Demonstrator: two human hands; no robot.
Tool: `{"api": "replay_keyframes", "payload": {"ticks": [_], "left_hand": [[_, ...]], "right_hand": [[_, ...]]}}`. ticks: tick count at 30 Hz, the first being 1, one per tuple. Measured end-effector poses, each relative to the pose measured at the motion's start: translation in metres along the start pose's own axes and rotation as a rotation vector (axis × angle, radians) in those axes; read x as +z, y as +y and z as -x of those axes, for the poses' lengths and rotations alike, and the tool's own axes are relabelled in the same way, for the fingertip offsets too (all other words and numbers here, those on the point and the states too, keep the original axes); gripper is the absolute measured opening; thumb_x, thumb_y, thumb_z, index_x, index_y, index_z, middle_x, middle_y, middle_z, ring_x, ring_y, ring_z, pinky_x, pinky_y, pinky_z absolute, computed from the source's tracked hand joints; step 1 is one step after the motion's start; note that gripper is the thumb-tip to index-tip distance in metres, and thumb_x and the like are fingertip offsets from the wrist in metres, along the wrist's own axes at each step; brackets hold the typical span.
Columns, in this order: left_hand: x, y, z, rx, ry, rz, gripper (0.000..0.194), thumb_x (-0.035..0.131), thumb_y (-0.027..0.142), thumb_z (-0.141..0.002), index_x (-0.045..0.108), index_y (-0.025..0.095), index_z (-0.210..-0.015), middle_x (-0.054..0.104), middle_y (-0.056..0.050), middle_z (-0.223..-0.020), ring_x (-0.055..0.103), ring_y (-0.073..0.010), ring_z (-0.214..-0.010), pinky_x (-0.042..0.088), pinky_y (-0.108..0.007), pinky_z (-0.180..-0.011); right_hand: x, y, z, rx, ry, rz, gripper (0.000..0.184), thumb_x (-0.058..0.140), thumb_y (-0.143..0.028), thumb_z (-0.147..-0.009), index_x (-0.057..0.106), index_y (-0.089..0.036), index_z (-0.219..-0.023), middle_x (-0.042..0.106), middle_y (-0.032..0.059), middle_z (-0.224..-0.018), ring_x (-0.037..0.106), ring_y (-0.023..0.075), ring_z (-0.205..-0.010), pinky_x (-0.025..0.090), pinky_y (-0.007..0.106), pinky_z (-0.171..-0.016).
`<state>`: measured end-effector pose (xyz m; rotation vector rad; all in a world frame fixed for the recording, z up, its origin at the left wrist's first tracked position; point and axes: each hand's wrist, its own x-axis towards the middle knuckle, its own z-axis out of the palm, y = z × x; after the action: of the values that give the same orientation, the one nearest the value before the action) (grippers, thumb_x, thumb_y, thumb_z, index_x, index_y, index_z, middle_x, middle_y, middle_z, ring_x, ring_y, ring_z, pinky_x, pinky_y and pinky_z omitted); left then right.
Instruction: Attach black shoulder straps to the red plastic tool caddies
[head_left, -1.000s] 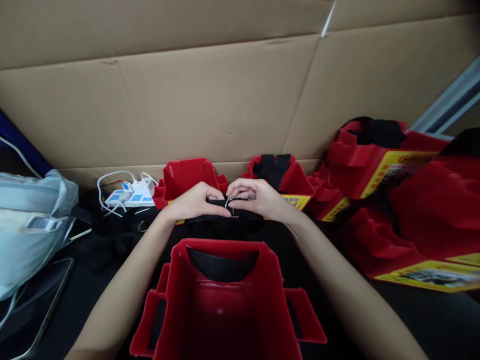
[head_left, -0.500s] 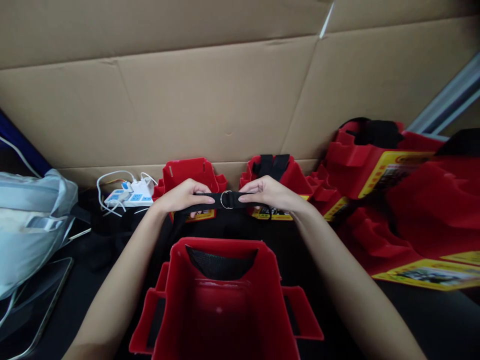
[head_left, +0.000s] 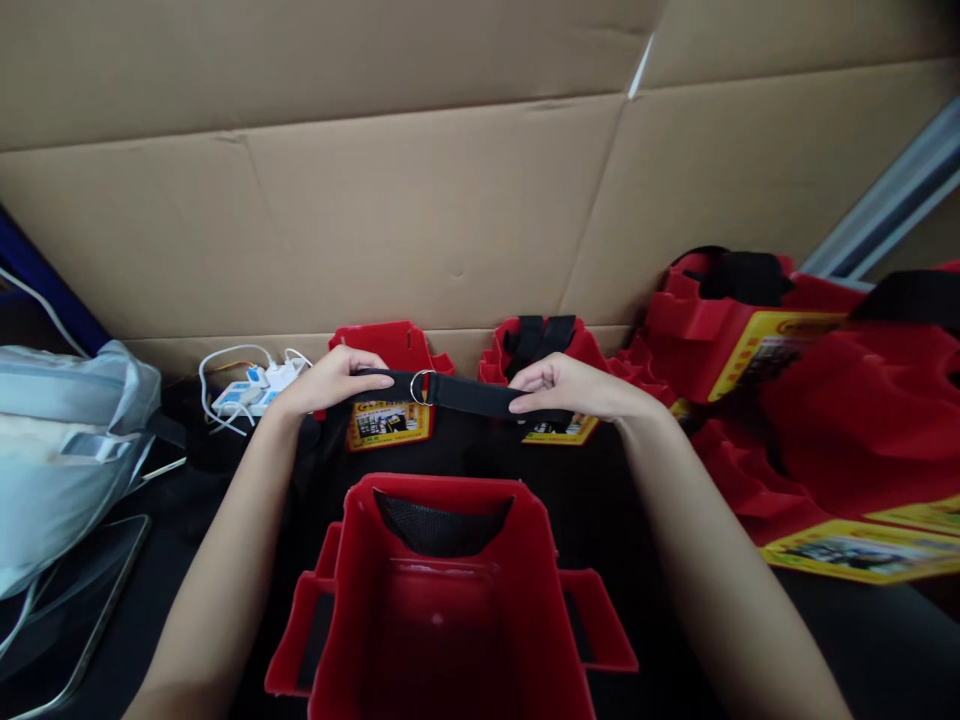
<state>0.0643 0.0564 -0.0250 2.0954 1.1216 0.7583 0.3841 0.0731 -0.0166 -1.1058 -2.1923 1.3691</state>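
A black strap [head_left: 480, 397] with a metal ring [head_left: 421, 387] is stretched between my two hands, beyond the near red container. My left hand [head_left: 341, 380] pinches it just left of the ring, thumb on top. Farther along the strap, to the right, my right hand [head_left: 566, 388] pinches it between thumb and fingers. Below them stands an open red plastic container [head_left: 442, 640] with side loops. Black webbing [head_left: 448, 525] runs across the inside of its far wall. The fingers' undersides are partly hidden.
Red containers with yellow labels stand behind my hands, such as one [head_left: 386, 345] at left, and more [head_left: 750, 330] at right. A white power strip [head_left: 251, 390], a pale bag [head_left: 67, 450] and a dark tablet-like device [head_left: 75, 610] lie left. A cardboard wall [head_left: 450, 220] closes the back.
My hands have moved apart along the strap, the right one rightward and the left one leftward. The ring has shifted left, and more strap shows between the hands.
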Motion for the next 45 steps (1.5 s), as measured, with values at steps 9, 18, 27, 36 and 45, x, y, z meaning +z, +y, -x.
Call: {"api": "replay_keyframes", "payload": {"ticks": [9,18,27,36,45], "left_hand": [[-0.008,0.018,0.013,0.129,0.534,0.054,0.024,0.059,0.037,-0.074,0.063,0.015,-0.082,0.064,-0.003,-0.079,0.057,-0.0134,-0.071,0.045,-0.023,-0.065],[0.018,0.121,0.077,0.690,0.007,-0.300,0.014,0.054,0.028,-0.082,0.067,0.026,-0.077,0.066,0.000,-0.076,0.058,-0.0170,-0.086,0.037,-0.036,-0.094],[0.082,0.096,0.115,0.808,-0.272,-0.814,0.017,0.050,0.016,-0.085,0.064,0.021,-0.077,0.067,0.000,-0.081,0.052,-0.0184,-0.101,0.024,-0.041,-0.106],[0.033,0.087,0.121,0.012,0.290,-0.376,0.027,0.045,0.038,-0.086,0.062,0.018,-0.079,0.065,-0.002,-0.077,0.056,-0.0156,-0.074,0.044,-0.026,-0.069],[0.051,0.069,0.056,-0.173,0.068,0.255,0.030,0.060,0.046,-0.072,0.065,0.016,-0.073,0.064,-0.001,-0.073,0.054,-0.0117,-0.065,0.041,-0.020,-0.058]], "right_hand": [[0.000,-0.011,0.008,-0.280,0.675,0.508,0.024,0.063,-0.039,-0.071,0.070,-0.017,-0.079,0.063,0.0054,-0.085,0.057,0.0194,-0.080,0.043,0.034,-0.076],[0.081,-0.076,0.077,-0.708,0.833,0.518,0.019,0.051,-0.033,-0.084,0.067,-0.025,-0.077,0.056,0.0040,-0.083,0.056,0.0159,-0.076,0.048,0.031,-0.070],[0.124,-0.052,0.100,-0.655,-0.159,1.012,0.019,0.049,-0.013,-0.085,0.065,-0.021,-0.087,0.061,0.0016,-0.079,0.055,0.0127,-0.080,0.041,0.029,-0.085],[0.108,-0.077,0.093,-0.354,0.454,0.690,0.023,0.044,-0.036,-0.087,0.059,-0.020,-0.081,0.061,0.0023,-0.073,0.055,0.0140,-0.068,0.040,0.025,-0.063],[0.090,-0.085,0.032,0.025,0.238,0.422,0.046,0.049,-0.057,-0.077,0.059,-0.019,-0.100,0.064,0.0024,-0.073,0.054,0.0124,-0.060,0.039,0.023,-0.055]]}}
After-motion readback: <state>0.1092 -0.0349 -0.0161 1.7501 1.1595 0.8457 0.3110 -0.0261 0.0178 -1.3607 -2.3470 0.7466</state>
